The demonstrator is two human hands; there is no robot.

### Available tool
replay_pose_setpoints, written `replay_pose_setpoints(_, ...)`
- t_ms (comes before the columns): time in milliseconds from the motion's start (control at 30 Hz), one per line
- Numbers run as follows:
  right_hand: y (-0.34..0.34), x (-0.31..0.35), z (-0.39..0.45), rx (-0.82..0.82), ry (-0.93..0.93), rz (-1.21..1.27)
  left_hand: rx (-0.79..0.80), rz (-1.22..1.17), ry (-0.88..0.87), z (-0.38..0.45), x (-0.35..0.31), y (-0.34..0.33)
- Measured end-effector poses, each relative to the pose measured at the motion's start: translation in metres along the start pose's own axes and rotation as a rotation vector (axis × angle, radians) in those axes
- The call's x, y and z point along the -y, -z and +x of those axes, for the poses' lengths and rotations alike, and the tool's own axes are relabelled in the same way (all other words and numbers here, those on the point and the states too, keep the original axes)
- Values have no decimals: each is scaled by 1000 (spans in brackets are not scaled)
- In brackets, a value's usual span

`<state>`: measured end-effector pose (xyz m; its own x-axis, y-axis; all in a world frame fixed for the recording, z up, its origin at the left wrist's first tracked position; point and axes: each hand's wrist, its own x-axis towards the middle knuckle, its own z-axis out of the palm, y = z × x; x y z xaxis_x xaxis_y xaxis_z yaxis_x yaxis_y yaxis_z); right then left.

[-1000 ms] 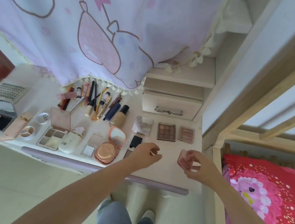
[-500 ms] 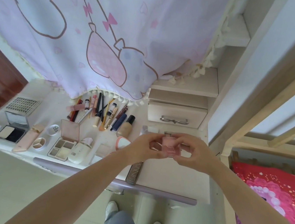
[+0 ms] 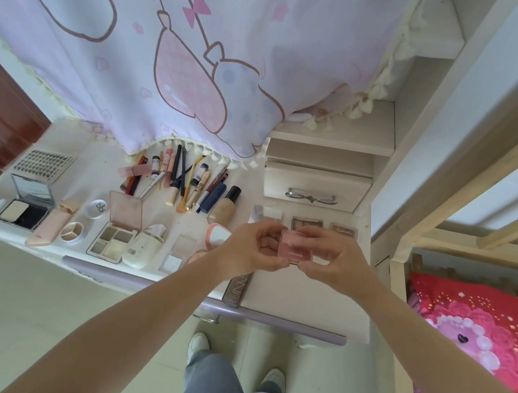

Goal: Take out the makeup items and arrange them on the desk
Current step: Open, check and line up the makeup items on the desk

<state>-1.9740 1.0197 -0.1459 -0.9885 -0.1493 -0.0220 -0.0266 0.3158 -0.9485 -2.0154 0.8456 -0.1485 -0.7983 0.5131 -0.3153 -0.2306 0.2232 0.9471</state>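
You've got both hands on the small pink compact [image 3: 296,249], held up above the right part of the desk [image 3: 303,301]. Your left hand [image 3: 253,247] pinches its left edge with curled fingers and thumb, and your right hand [image 3: 334,258] pinches the right edge the same way (whether the lid is cracked open, can't tell). Below on the desk, the dark palette [image 3: 237,286] lies near the front edge. Further left sit the four-pan eyeshadow palette [image 3: 114,238], the white bottle [image 3: 145,246] just beside it, and the row of brushes and pencils [image 3: 182,181] up near the curtain [image 3: 170,57]. The closed drawer [image 3: 315,186] sits behind your hands.
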Motion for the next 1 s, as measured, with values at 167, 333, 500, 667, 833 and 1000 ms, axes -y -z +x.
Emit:
replay_pose_setpoints(167,-7,-16,-4,-44,-142,199,21,-3,75,-3,17,-6)
replay_pose_setpoints(333,-8,-32,-1,67,-291,250,90,72,127,-8,37,-3)
replay_pose_setpoints(500,-31,-57,8,127,-401,-103,-42,378,248,-18,60,-21)
replay_pose_setpoints(667,-51,-74,23,147,-487,-135,-132,832,330,-22,80,-34)
replay_pose_setpoints(833,-51,-87,31,113,-537,-152,-185,1023,410,-16,77,-47)
replay_pose_setpoints(1000,-50,-92,36,40,-543,-123,-180,1083,439,-12,75,-55)
